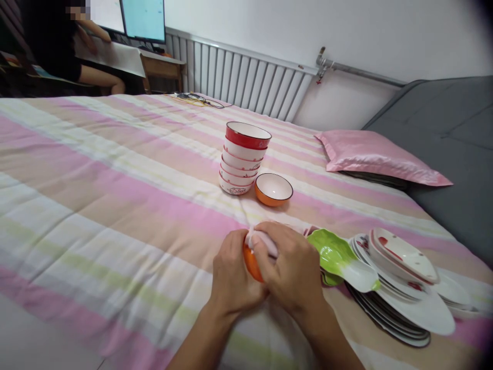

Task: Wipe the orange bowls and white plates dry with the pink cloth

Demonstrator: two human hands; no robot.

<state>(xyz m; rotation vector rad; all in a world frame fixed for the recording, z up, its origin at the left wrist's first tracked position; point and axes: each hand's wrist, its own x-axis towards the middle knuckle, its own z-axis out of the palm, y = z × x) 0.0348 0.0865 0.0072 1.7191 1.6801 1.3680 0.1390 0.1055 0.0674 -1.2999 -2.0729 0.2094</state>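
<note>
In the middle foreground, my left hand (pixel 230 270) is wrapped round an orange bowl (pixel 252 263), most of which my hands hide. A pale cloth (pixel 266 241) is bunched in my right hand (pixel 295 262), pressed against the bowl with the thumb on top. Just beyond, another orange bowl (pixel 272 199) with a white inside and dark rim sits upright on the bed. Touching or nearly touching it on the left is a tall stack of white-and-red bowls (pixel 239 180), topped by a red one (pixel 246 140).
A green leaf-shaped dish (pixel 331 252) and piled plates (pixel 427 308) with square dishes (pixel 404 254) lie right on the striped bedspread (pixel 115 205). Behind are a pink pillow (pixel 377 151), grey headboard (pixel 454 139), cables (pixel 200 98) and radiator (pixel 246 77). A person (pixel 50 46) sits at a desk, back left.
</note>
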